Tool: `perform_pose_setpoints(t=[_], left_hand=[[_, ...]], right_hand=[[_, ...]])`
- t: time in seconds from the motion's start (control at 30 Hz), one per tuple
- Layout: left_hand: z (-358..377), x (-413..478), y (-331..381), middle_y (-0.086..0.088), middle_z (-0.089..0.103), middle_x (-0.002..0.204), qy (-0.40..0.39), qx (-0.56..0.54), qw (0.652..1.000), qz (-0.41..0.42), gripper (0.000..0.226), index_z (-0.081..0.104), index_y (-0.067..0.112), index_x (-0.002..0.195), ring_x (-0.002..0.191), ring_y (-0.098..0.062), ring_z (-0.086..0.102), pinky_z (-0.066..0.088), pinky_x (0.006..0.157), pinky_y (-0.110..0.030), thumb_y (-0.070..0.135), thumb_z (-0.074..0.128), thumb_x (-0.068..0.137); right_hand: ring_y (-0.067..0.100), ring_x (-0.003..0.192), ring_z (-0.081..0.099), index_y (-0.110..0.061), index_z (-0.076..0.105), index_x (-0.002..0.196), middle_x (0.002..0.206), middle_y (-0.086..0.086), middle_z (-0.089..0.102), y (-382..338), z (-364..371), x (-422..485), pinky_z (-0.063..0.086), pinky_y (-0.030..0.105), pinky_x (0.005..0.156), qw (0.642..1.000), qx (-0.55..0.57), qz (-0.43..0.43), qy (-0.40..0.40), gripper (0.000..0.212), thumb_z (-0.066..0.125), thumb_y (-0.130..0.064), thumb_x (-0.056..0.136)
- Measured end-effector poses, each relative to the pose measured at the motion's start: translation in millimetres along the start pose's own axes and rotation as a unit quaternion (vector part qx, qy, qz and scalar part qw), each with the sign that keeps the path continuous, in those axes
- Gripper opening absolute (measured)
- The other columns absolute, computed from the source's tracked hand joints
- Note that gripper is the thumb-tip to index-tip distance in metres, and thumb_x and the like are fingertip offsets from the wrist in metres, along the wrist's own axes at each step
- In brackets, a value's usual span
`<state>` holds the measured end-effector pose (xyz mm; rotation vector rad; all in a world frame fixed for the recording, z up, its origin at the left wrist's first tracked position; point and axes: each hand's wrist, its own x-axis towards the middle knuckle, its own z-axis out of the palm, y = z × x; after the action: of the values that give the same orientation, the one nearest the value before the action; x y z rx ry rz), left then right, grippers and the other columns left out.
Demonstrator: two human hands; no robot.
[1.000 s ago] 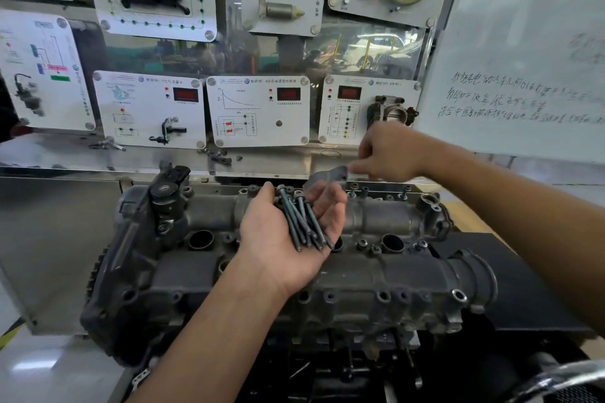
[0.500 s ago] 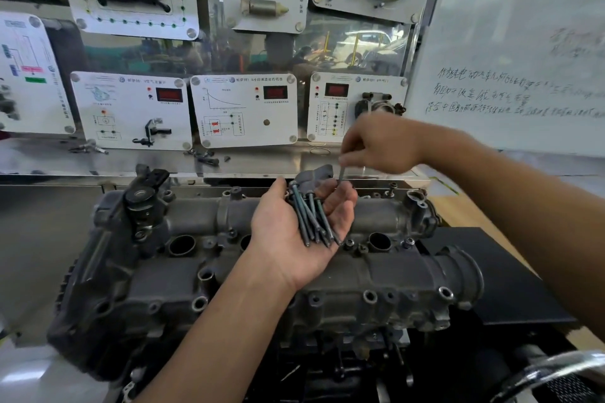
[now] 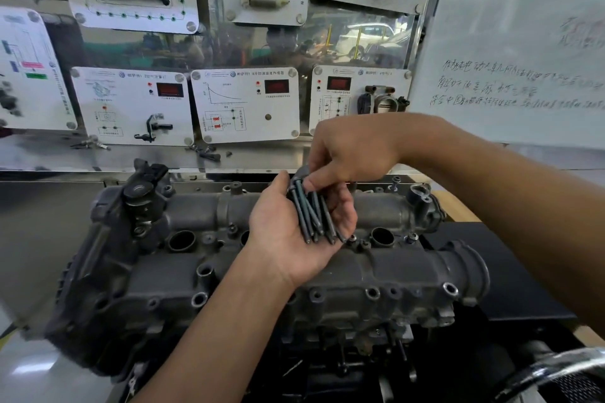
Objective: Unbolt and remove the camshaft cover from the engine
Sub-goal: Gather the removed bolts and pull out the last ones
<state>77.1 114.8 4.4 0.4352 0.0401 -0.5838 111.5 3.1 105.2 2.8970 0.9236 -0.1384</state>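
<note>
Right hand lowered onto long dark bolts, pinching their heads, left hand cupped round them

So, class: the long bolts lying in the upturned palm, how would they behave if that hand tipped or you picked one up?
Probably stiff: the bolts are straight metal shanks. Being round and smooth, loose in the cupped left hand, they would likely roll off onto the camshaft cover if it tipped. All metal, so probably heavy for their slimness.
</note>
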Motion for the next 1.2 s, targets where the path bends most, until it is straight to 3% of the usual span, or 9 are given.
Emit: perform_pose_setpoints(t=[0.17, 0.27, 0.37, 0.53, 0.7, 0.8, 0.97, 1.1, 1.2], left_hand=[[0.6, 2.0, -1.3, -0.012, 0.063, 0.087, 0.004, -0.010, 1.000, 0.005, 0.066, 0.059, 0.010, 0.134, 0.070, -0.019, 0.059, 0.055, 0.053, -0.026, 0.059, 0.031, 0.101], [-0.5, 1.9, -2.1, -0.008, 0.061, 0.091, -0.001, -0.028, 1.000, 0.005, 0.059, 0.058, 0.012, 0.125, 0.070, -0.018, 0.060, 0.054, 0.054, -0.025, 0.059, 0.033, 0.100], [-2.0, 1.6, -2.3, -0.007, 0.061, 0.091, -0.002, -0.038, 0.999, 0.007, 0.060, 0.057, 0.011, 0.124, 0.067, -0.018, 0.061, 0.053, 0.054, -0.025, 0.060, 0.035, 0.099], [1.0, 4.7, -4.3, -0.007, 0.061, 0.089, -0.003, -0.041, 0.999, 0.001, 0.060, 0.058, 0.007, 0.117, 0.066, -0.019, 0.061, 0.054, 0.053, -0.024, 0.060, 0.037, 0.098], [2.2, 8.2, -6.3, -0.008, 0.062, 0.085, 0.001, -0.043, 0.999, 0.008, 0.057, 0.058, 0.005, 0.111, 0.064, -0.020, 0.061, 0.054, 0.051, -0.025, 0.058, 0.038, 0.099], [1.2, 8.9, -5.8, -0.008, 0.062, 0.087, 0.001, -0.046, 0.999, 0.008, 0.058, 0.059, 0.006, 0.115, 0.065, -0.020, 0.062, 0.054, 0.052, -0.025, 0.058, 0.037, 0.100], [0.0, 7.0, -3.7, -0.008, 0.061, 0.089, -0.001, -0.046, 0.999, 0.015, 0.058, 0.059, 0.008, 0.118, 0.067, -0.021, 0.062, 0.055, 0.053, -0.026, 0.058, 0.037, 0.100], [1.5, 5.9, -7.1, -0.008, 0.062, 0.087, -0.002, -0.041, 0.999, 0.017, 0.057, 0.059, 0.007, 0.114, 0.066, -0.020, 0.062, 0.055, 0.053, -0.026, 0.058, 0.037, 0.100], [3.1, 3.4, -12.1, -0.007, 0.062, 0.084, -0.008, -0.025, 1.000, 0.013, 0.055, 0.059, 0.008, 0.110, 0.065, -0.019, 0.062, 0.054, 0.053, -0.024, 0.057, 0.037, 0.100]], right_hand=[[0.014, 0.077, 0.067, -0.018, 0.079, 0.093, 0.082, -0.001, 0.076, 4.2, 13.0, 0.9, 0.054, 0.036, 0.077, 0.997, 0.025, -0.007, 0.073, 0.029, 0.064, -0.043, 0.092], [0.000, 0.062, 0.062, -0.021, 0.078, 0.091, 0.073, -0.012, 0.071, 21.5, 7.1, -9.7, 0.045, 0.015, 0.058, 0.988, 0.058, -0.007, 0.146, 0.034, 0.060, -0.051, 0.091], [0.000, 0.056, 0.057, -0.018, 0.077, 0.086, 0.068, -0.014, 0.065, 57.9, 1.0, -20.9, 0.039, 0.019, 0.055, 0.970, 0.059, 0.057, 0.227, 0.037, 0.059, -0.049, 0.093], [0.003, 0.068, 0.055, -0.013, 0.076, 0.100, 0.080, -0.008, 0.068, 100.8, 29.1, -28.4, 0.036, 0.020, 0.067, 0.982, -0.026, 0.159, 0.101, 0.037, 0.059, -0.045, 0.095], [0.006, 0.061, 0.058, -0.028, 0.068, 0.064, 0.053, -0.016, 0.059, 112.1, 51.1, -27.1, 0.034, 0.021, 0.055, 0.980, -0.006, 0.185, 0.074, 0.032, 0.064, -0.043, 0.092], [0.001, 0.058, 0.057, -0.030, 0.058, 0.056, 0.052, -0.018, 0.058, 107.8, 52.8, -26.3, 0.036, 0.020, 0.064, 0.981, -0.006, 0.180, 0.069, 0.037, 0.068, -0.033, 0.091], [0.015, 0.067, 0.062, -0.012, 0.070, 0.075, 0.067, -0.005, 0.065, 81.5, 11.3, -43.5, 0.043, 0.022, 0.069, 0.978, -0.049, 0.155, 0.128, 0.028, 0.062, -0.029, 0.096], [0.004, 0.041, 0.048, -0.017, 0.071, 0.068, 0.050, -0.005, 0.060, 43.0, -30.8, -67.0, 0.039, 0.009, 0.047, 0.966, 0.087, 0.041, 0.240, 0.039, 0.057, -0.037, 0.098], [0.007, 0.041, 0.042, -0.022, 0.072, 0.071, 0.049, -0.006, 0.057, 7.2, -30.9, -60.8, 0.039, 0.019, 0.044, 0.968, 0.155, -0.043, 0.195, 0.037, 0.055, -0.040, 0.098]])
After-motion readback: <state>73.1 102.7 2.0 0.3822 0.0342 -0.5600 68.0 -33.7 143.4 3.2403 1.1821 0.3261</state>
